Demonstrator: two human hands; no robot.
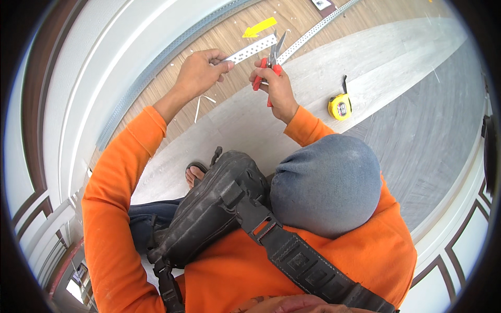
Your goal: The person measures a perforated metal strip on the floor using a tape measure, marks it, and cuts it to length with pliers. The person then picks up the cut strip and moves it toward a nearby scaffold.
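My left hand (201,72) pinches one end of a short white perforated strip (251,50) between thumb and fingers. Red-handled snips (263,68) are gripped in my right hand (282,93), their blades spread apart at the strip's far end. Whether the blades touch the strip, I cannot tell. Beyond the blades, a longer perforated strip (315,32) runs off to the upper right along the floor; any join between the two is hidden behind the snips and my right hand.
A yellow tape measure (340,108) lies right of my right hand. On the wood-look floor are a yellow arrow (259,27) and a thin white offcut (198,108). A bluish perforated length (136,86) follows the left wall. A black bag (209,195) hangs across my body.
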